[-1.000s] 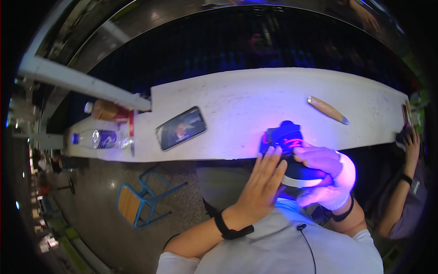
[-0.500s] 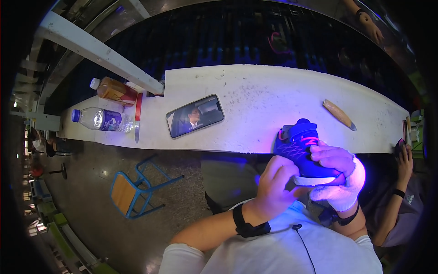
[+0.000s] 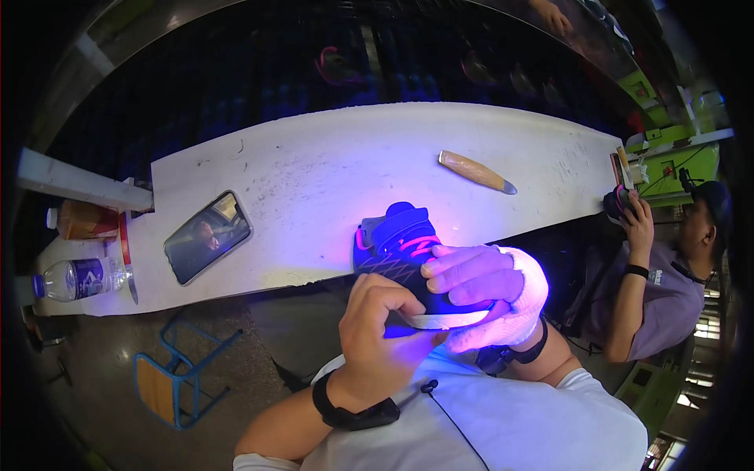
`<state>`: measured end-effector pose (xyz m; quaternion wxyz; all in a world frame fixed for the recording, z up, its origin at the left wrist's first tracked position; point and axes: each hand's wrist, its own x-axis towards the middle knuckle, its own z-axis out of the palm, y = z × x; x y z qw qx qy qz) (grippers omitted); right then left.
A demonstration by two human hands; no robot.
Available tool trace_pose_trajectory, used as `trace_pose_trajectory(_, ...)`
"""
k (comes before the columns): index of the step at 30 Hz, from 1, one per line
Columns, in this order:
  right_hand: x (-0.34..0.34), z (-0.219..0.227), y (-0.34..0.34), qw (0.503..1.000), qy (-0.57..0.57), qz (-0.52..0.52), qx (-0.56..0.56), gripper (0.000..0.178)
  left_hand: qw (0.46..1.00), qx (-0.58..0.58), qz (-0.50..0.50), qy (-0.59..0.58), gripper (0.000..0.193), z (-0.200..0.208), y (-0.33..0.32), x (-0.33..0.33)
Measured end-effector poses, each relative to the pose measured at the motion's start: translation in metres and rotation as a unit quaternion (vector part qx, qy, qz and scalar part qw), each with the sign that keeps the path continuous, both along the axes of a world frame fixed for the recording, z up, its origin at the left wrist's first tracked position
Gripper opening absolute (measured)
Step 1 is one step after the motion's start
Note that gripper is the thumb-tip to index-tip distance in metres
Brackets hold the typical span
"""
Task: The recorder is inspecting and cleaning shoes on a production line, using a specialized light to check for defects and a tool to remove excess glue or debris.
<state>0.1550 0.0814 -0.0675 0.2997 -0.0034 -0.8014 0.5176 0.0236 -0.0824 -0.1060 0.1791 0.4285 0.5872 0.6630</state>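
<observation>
A dark shoe (image 3: 400,263) with pink laces and a pale sole is held between my hands at the table's near edge, under blue-violet light. My right hand (image 3: 491,294), in a white glove that leaves the fingertips bare, wraps over the shoe's front part with the thumb beneath the sole. My bare left hand (image 3: 377,334) has curled fingers pressed against the side of the shoe, close to the sole edge. Whether those fingers also pinch something small cannot be seen. On the table beyond lies a short blade with a wooden handle (image 3: 473,170).
The white table (image 3: 314,157) carries a phone (image 3: 207,238), a clear water bottle (image 3: 75,279) and a brown drink bottle (image 3: 86,221) at left. A metal post (image 3: 82,182) stands there. Below is a blue-framed stool (image 3: 169,385). At right, a co-worker (image 3: 652,290) holds another shoe.
The whole view has swung to the right, so table items appear further left. My hands keep hold of the shoe in much the same way. The co-worker now shows more fully.
</observation>
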Motion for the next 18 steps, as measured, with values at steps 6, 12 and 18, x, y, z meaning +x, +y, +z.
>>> trace_pose_trajectory(6,0.021,-0.040,0.019,0.972,0.117,-0.086,-0.183,0.036,0.957,-0.100,0.009,0.273,0.048,-0.005,0.026,-0.001)
trace_pose_trajectory(12,0.050,-0.058,0.052,0.980,-0.127,-0.133,-0.071,0.039,0.878,-0.173,-0.101,0.436,0.046,0.001,0.067,-0.015)
trace_pose_trajectory(18,0.054,-0.041,0.044,0.955,-0.202,-0.185,0.112,0.051,0.909,-0.165,-0.131,0.361,0.047,-0.002,0.068,-0.024)
